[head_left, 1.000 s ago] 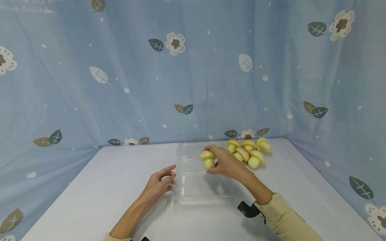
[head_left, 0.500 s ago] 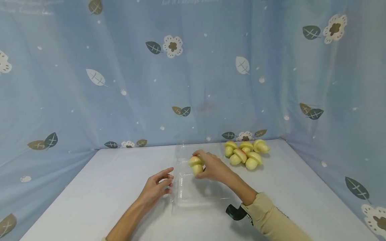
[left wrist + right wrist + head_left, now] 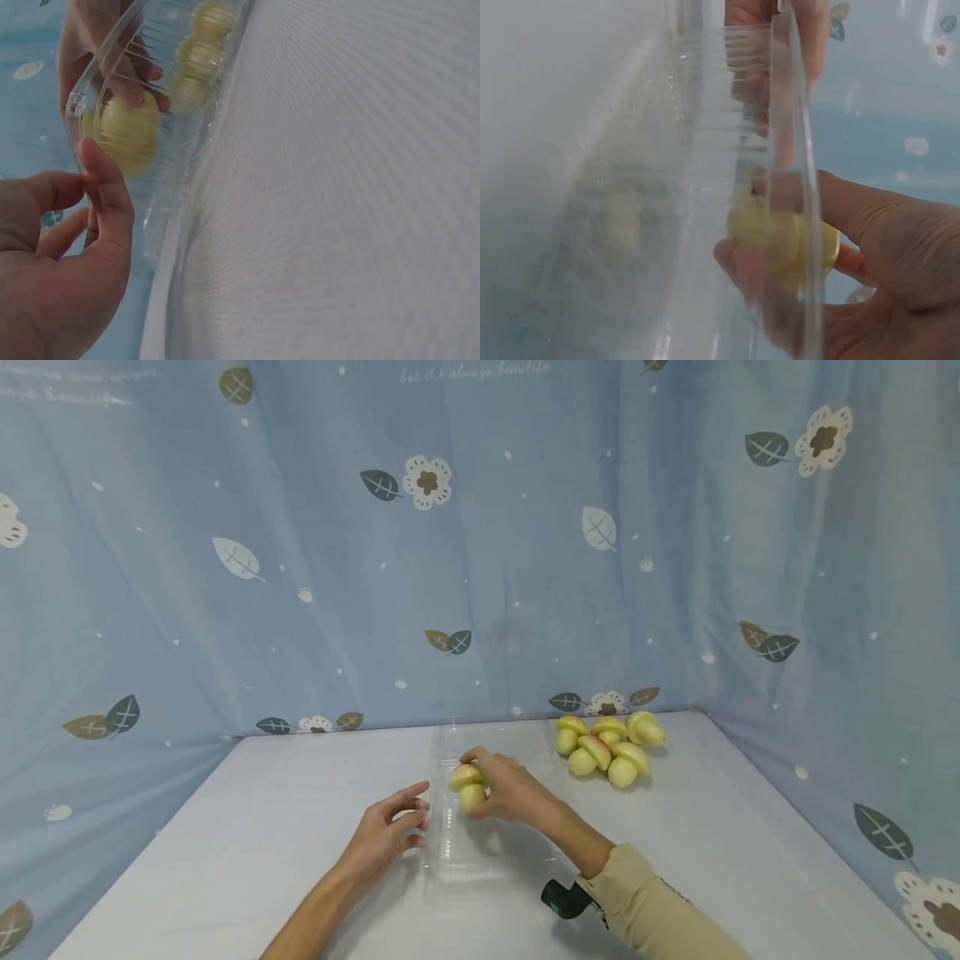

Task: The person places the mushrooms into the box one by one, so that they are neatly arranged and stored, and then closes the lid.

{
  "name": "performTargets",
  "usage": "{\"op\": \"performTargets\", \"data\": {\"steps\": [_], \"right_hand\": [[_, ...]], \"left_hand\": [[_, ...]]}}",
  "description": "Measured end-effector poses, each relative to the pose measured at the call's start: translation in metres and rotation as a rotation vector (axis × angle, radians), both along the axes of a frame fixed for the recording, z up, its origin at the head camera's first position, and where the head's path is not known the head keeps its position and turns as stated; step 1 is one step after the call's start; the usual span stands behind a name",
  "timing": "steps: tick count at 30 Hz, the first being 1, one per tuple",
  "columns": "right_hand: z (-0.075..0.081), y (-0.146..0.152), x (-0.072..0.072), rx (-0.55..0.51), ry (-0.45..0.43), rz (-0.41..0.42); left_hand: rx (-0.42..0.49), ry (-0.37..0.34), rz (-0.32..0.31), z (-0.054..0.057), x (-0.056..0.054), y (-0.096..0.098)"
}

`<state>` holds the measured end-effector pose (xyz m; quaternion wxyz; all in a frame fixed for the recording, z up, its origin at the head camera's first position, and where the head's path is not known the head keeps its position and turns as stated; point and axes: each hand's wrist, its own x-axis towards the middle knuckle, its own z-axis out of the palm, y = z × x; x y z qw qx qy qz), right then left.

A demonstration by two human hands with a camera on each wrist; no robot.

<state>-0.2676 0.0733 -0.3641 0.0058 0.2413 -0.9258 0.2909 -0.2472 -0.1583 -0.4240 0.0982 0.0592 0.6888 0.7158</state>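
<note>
A clear plastic container (image 3: 498, 858) with a raised rim stands in the middle of the table. My right hand (image 3: 510, 789) grips a yellow-green toy mushroom (image 3: 467, 783), thumb low at its stem and fingers by the cap, over the container's left part. Through the container's wall the right wrist view shows the mushroom (image 3: 784, 240) between thumb and fingers. My left hand (image 3: 378, 835) is at the container's left side. In the left wrist view its thumb and fingers pinch the container's rim (image 3: 73, 124).
Several more toy mushrooms (image 3: 589, 755) lie in a cluster right of the container, near the back edge of the white table (image 3: 300, 810). A blue patterned curtain (image 3: 330, 577) closes off the back and sides. A black wrist camera (image 3: 564, 899) hangs under the right sleeve.
My right hand has carried the toy mushroom leftward and lower across the container, toward its left side. The left hand stays at the left edge. The head view has shifted slightly.
</note>
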Motion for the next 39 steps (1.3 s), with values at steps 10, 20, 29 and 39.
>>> {"op": "performTargets", "data": {"steps": [10, 20, 29, 39], "right_hand": [[-0.001, -0.012, -0.001, 0.006, -0.038, -0.016], [-0.007, -0.018, -0.003, -0.007, -0.02, 0.017], [-0.006, -0.018, -0.002, -0.021, -0.064, 0.023], [-0.012, -0.017, -0.003, -0.023, -0.097, 0.04]], "left_hand": [[0.004, 0.011, -0.018, 0.002, 0.0, 0.0], [-0.006, 0.01, -0.029, 0.003, -0.001, 0.0], [-0.007, 0.019, -0.044, 0.004, 0.0, 0.0], [0.016, 0.017, -0.034, 0.0, -0.001, 0.0]]}}
